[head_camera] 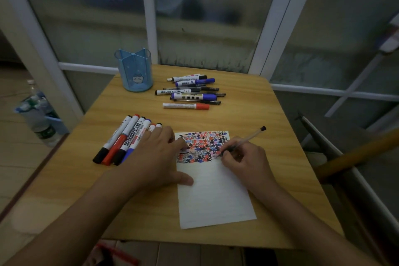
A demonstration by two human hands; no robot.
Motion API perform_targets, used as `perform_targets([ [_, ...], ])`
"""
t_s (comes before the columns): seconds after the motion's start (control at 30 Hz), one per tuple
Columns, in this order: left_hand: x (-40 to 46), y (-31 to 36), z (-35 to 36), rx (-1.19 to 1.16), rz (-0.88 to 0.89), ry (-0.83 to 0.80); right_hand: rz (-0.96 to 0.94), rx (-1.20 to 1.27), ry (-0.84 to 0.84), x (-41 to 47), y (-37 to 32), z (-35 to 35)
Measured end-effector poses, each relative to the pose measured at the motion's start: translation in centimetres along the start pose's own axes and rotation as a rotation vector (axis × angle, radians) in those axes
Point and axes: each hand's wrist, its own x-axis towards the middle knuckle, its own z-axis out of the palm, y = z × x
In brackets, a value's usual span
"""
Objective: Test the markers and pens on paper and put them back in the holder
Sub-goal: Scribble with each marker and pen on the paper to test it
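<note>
Right now the right hand [241,157] pinches a clear-barrelled pen [244,140] in a writing grip, fingers curled round the lower barrel, tip down on the sheet of paper [216,196] at centre frame; looks like it's mid test-stroke at the right edge of the scribble patch [200,147]. Black end of the pen points up-right, away from the page

Left hand [155,157] lies flat, fingers straight and spread, thumb and forefinger on the paper's left edge, probably pinning the sheet so it won't slide. Other fingers lie over the tips of a fanned row of whiteboard markers [123,138] left of centre, so how many are in the row is hard to say; six or so. Likely the already-tested pile, but can't confirm

Second pile of markers and pens [190,90] lies upper centre, side by side, a red-capped marker [185,106] nearest the paper. Thin dark pens in that pile blur together, count unclear

Blue pen holder [135,71] stands upright at upper left of the wooden table [269,114], near the far pile. Inside looks empty from here but its bottom isn't visible. So nothing seems returned yet

Pen nib is hidden by the fingers. Dim light; marker labels mostly unreadable. Bottles [36,114] at left edge are blurred, red thing at bottom edge cut off
</note>
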Motion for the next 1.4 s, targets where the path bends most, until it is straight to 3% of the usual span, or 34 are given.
perform_targets([
  [1.1,-0.1,0.1,-0.1,0.001,-0.003,-0.001,-0.005,0.009,-0.029,-0.2,-0.5,-0.2],
  [1.4,-0.1,0.1,-0.4,-0.001,0.008,-0.011,0.077,0.244,0.019,-0.3,-1.4,-1.0],
])
